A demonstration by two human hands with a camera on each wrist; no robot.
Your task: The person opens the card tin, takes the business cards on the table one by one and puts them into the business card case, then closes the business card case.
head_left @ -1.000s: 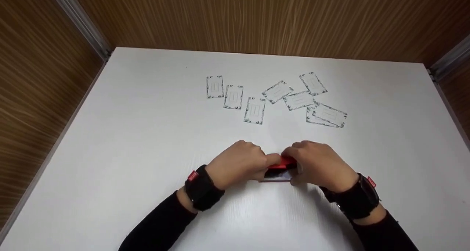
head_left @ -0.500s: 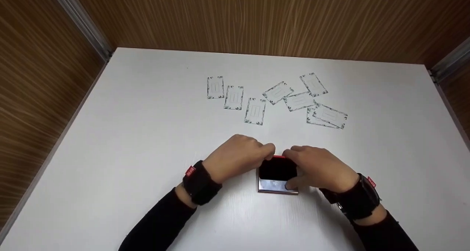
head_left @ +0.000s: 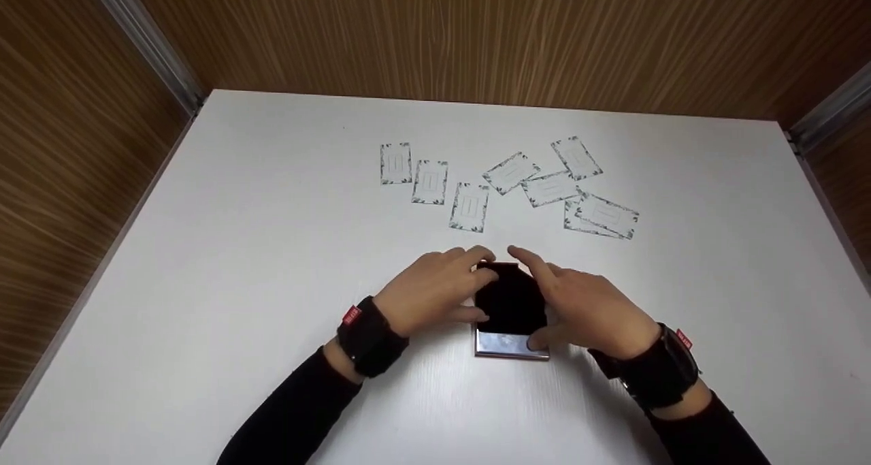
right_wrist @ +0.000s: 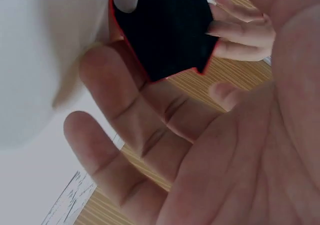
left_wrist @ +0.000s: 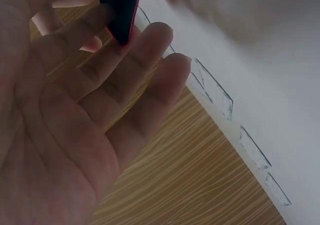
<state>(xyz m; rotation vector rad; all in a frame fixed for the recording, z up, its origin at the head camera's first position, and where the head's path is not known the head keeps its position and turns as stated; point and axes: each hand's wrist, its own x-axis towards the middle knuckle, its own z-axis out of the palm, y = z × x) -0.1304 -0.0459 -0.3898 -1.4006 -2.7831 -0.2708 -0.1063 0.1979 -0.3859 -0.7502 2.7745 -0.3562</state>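
Observation:
A card case (head_left: 510,300) with black lining, a red rim and a silver strip along its near edge lies unfolded between the hands. My left hand (head_left: 439,286) is at its left side, fingers spread and loosely bent, fingertips touching the lining's edge. In the left wrist view several of its fingers extend past the case corner (left_wrist: 122,20). My right hand (head_left: 588,308) holds the right side, thumb on the silver strip and index finger stretched toward the far edge. The right wrist view shows the black lining (right_wrist: 170,30) in front of its fingers. The underside is hidden.
Several white cards (head_left: 469,207) with leafy borders lie beyond the hands on the white table (head_left: 272,247). Some on the right overlap, including a tilted card (head_left: 607,214). A wood-grained panel (head_left: 435,36) stands behind the table.
The case lid has swung open and back, and black lining now shows up to its far edge. My left fingers have gone from a curled grip to spread; the right index finger has straightened.

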